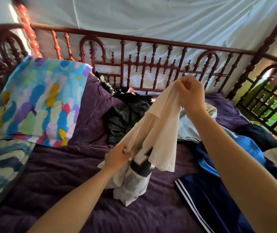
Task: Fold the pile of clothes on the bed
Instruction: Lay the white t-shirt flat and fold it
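Nearest, a navy garment with white stripes (205,199) lies flat on the purple bedspread (67,190) at the right. Just beyond, the left hand (117,157) pinches a gathered fold of a cream shirt (161,132) with black print, whose lower end bunches on the bedspread. The right hand (191,91), raised higher, grips the shirt's top in a closed fist. Behind lie a heap of black clothes (127,115) and a blue garment (245,145), then a feather-patterned pillow (38,101) against the carved wooden railing (134,56).

black numeral (144,154) on cream shirt (163,130), folded, unreadable
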`<state>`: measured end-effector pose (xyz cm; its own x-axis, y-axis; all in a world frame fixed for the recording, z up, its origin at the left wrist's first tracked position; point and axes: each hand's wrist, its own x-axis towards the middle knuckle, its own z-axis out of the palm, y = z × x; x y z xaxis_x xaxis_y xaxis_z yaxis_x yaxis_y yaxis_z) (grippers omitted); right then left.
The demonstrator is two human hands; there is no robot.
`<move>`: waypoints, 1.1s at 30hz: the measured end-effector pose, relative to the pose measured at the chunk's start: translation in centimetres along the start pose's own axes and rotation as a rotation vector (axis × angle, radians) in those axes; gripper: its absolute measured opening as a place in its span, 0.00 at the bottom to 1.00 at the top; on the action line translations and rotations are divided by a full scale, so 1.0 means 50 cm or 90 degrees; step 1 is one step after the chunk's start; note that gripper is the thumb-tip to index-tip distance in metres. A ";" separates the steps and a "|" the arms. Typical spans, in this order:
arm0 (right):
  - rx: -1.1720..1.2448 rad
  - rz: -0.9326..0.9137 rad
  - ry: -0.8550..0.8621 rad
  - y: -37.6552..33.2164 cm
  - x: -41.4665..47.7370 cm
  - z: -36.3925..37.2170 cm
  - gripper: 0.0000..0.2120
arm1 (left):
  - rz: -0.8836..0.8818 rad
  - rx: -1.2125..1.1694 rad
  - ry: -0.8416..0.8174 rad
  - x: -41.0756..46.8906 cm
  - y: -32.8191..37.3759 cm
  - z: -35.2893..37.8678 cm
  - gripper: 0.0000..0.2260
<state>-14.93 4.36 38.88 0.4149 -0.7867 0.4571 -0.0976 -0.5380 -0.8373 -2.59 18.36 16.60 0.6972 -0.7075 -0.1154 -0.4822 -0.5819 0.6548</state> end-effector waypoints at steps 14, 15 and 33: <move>-0.099 0.047 0.189 0.038 0.031 -0.126 0.04 | 0.036 -0.353 0.191 0.012 0.034 -0.163 0.10; -0.102 0.047 0.204 0.041 0.031 -0.131 0.04 | 0.046 -0.371 0.226 0.015 0.046 -0.195 0.10; -0.085 -0.009 0.354 -0.063 0.012 -0.157 0.04 | 0.388 -0.159 0.628 -0.066 0.191 -0.479 0.09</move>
<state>-21.48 3.19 44.16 -0.1179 -0.8003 0.5879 -0.2243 -0.5552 -0.8009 3.19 24.75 41.12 0.5492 -0.1625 0.8198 -0.8355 -0.0849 0.5429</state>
